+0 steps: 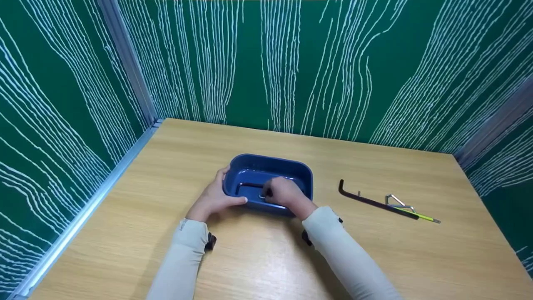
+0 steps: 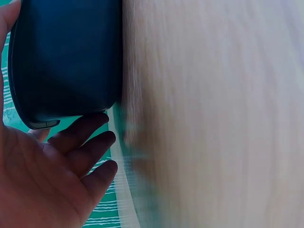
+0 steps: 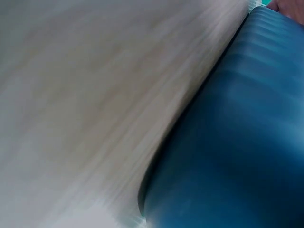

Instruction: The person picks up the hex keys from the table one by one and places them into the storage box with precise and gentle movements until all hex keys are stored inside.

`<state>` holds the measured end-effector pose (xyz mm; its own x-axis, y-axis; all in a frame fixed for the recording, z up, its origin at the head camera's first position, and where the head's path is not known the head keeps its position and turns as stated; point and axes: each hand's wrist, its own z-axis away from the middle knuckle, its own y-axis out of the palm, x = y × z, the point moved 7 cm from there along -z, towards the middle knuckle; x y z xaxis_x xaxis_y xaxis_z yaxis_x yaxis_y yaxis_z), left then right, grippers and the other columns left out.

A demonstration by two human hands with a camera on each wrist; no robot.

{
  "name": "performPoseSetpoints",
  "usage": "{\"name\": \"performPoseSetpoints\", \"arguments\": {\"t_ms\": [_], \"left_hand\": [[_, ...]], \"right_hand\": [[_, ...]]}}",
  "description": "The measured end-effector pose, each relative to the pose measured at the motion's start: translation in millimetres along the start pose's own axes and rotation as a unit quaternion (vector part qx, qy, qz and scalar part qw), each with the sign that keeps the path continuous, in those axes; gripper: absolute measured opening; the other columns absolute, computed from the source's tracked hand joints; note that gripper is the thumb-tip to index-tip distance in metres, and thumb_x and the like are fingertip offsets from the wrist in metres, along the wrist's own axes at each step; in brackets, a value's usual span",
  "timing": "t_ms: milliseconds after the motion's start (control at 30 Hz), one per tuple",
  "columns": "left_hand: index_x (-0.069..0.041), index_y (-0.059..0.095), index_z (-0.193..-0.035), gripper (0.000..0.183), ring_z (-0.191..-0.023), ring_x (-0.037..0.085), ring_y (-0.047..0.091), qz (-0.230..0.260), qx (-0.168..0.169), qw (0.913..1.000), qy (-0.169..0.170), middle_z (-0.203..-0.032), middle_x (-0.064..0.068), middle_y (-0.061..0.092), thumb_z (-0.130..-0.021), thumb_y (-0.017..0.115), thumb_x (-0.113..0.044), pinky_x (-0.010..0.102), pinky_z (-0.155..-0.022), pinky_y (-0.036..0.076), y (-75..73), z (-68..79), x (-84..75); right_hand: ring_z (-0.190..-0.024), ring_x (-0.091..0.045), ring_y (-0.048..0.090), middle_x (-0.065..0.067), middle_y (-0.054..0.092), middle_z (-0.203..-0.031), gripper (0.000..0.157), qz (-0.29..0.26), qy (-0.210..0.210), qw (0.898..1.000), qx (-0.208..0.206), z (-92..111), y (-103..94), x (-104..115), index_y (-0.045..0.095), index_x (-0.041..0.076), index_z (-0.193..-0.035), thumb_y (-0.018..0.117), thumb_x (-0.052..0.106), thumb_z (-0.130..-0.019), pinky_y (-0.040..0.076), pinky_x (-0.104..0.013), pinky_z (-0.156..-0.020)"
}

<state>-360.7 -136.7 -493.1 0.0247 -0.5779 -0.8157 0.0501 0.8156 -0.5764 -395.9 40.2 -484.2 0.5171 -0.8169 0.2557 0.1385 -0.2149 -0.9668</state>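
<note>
A dark blue plastic tub [image 1: 270, 160] stands on the table. My left hand [image 1: 217, 197] holds its left end, thumb over the front rim and fingers round the far left corner. In the left wrist view, fingers [image 2: 97, 142] of that hand lie loosely curved at the tub's end wall. Inside the tub is my right hand [image 1: 283, 191], its fingers curled and pointing down. A small silver metal piece [image 1: 261, 196] shows at its fingertips, mostly hidden. A dark L-shaped hex key [image 1: 250, 184] lies on the tub floor, running toward the right hand.
Right of the tub, a large black hex key [image 1: 374, 203] lies on the wooden table [image 1: 258, 262]. Bent silver hex keys [image 1: 397, 200] and a yellow-green rod [image 1: 427, 217] rest against it. Green walls [image 1: 250, 62] with white lines rise at the back and sides.
</note>
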Motion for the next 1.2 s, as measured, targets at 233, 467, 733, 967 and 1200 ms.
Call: {"name": "performPoseSetpoints", "arguments": {"t_ms": [233,467,733,967,1200], "left_hand": [[-0.033,0.017,-0.135,0.104,-0.117,0.021,0.04,-0.002,0.0,1.0,0.009,-0.133,0.001,0.038,-0.052,0.077,-0.052,0.045,-0.098,0.032,-1.5,0.5,-2.5],[-0.035,0.017,-0.134,0.113,-0.117,0.02,0.039,-0.005,0.002,1.0,0.002,-0.134,-0.001,0.036,-0.041,0.072,-0.068,0.045,-0.099,0.031,-2.1,1.2,-1.4],[-0.039,0.015,-0.133,0.107,-0.117,0.02,0.038,-0.003,0.011,0.9999,-0.009,-0.135,-0.002,0.034,-0.047,0.073,-0.063,0.048,-0.099,0.031,-0.6,2.1,-0.8],[-0.037,0.016,-0.134,0.104,-0.116,0.021,0.04,-0.011,0.001,0.9999,-0.003,-0.133,-0.001,0.037,-0.05,0.076,-0.057,0.048,-0.097,0.033,-1.5,0.9,-0.5],[-0.038,0.016,-0.134,0.104,-0.115,0.021,0.04,-0.001,0.003,1.0,-0.002,-0.132,0.0,0.038,-0.051,0.077,-0.053,0.047,-0.097,0.033,-0.7,0.5,-0.6]], "right_hand": [[-0.066,-0.012,0.053,0.007,0.06,-0.076,0.014,-0.056,0.041,0.997,-0.038,1.2,-7.5,-6.4,0.064,0.023,-0.086,0.059,0.033,-0.077,0.047,-0.028,-0.064],[-0.074,-0.013,0.051,0.008,0.055,-0.082,0.017,-0.092,0.048,0.993,-0.057,6.1,-16.8,-6.7,0.063,0.025,-0.091,0.061,0.034,-0.077,0.047,-0.032,-0.072],[-0.079,-0.014,0.05,0.008,0.055,-0.087,0.021,-0.097,0.049,0.992,-0.069,16.2,-31.8,-10.2,0.063,0.026,-0.095,0.061,0.037,-0.077,0.046,-0.034,-0.077],[-0.083,-0.014,0.05,0.006,0.057,-0.09,0.022,-0.092,0.026,0.988,-0.124,28.5,-56.7,-21.8,0.064,0.022,-0.092,0.06,0.036,-0.076,0.045,-0.033,-0.076],[-0.084,-0.014,0.049,0.005,0.054,-0.09,0.021,-0.079,0.022,0.98,-0.182,47.4,-89.2,-47.3,0.062,0.019,-0.091,0.062,0.032,-0.074,0.044,-0.033,-0.075]]}}
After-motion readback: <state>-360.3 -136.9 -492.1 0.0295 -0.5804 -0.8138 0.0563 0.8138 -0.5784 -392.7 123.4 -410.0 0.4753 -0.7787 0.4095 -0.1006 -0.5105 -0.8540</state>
